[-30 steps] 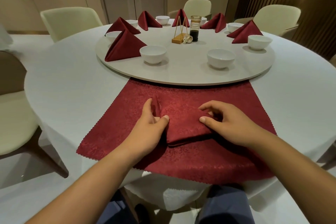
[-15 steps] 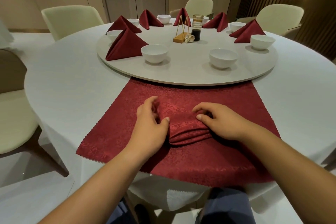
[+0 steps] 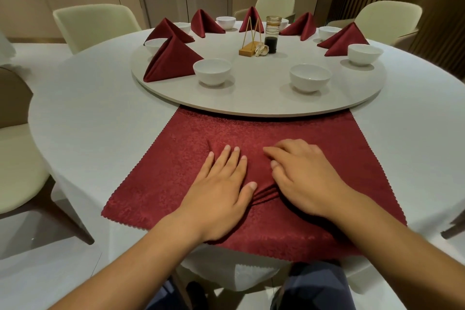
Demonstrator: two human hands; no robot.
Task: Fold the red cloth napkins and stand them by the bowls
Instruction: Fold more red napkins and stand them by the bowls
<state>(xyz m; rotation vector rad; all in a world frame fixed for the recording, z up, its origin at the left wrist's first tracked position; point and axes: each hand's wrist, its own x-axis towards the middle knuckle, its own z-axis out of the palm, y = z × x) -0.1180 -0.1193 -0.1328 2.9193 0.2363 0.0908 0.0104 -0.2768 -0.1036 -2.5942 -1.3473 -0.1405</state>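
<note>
The folded red napkin (image 3: 259,171) lies near on the table (image 3: 88,113). The left hand (image 3: 221,184) and right hand (image 3: 302,178) press flat on it, gripping nothing. It looks soft and floppy; pinch its folded edge.

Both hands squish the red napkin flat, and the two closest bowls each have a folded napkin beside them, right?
No. The head view shows a folded napkin beside only the closest bowl on the left; the closest bowl on the right has none. The left hand and right hand do press the red napkin.
</note>
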